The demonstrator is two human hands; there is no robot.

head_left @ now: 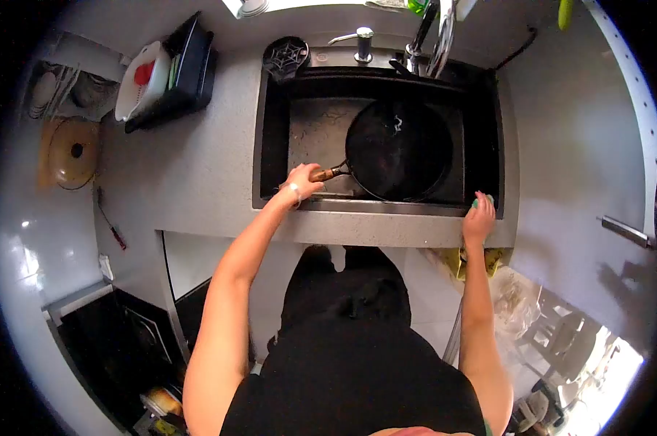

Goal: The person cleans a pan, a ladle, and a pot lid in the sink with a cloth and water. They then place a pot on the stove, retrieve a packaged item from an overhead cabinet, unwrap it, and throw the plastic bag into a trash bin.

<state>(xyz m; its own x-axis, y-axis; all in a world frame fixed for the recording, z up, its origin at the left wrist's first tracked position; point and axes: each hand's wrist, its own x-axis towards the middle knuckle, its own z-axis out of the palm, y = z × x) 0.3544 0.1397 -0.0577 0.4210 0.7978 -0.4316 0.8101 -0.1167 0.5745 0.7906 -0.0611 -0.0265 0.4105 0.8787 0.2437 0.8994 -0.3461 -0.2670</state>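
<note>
A large black frying pan (400, 151) lies in the dark sink (314, 123), its wooden handle (328, 174) pointing to the lower left. My left hand (301, 182) is closed around the end of that handle, at the sink's front edge. At the front right corner of the sink is my right hand (480, 215), its fingers closed on a small green sponge (482, 201) that shows only in part. A small whitish streak lies on the pan's dark surface.
Behind the sink stand a soap dispenser (363, 45), a faucet (416, 47) and a black round holder (285, 58). To the left, a black dish rack (190, 73) holds a white board (142, 81). A glass lid (75, 152) sits at the far left.
</note>
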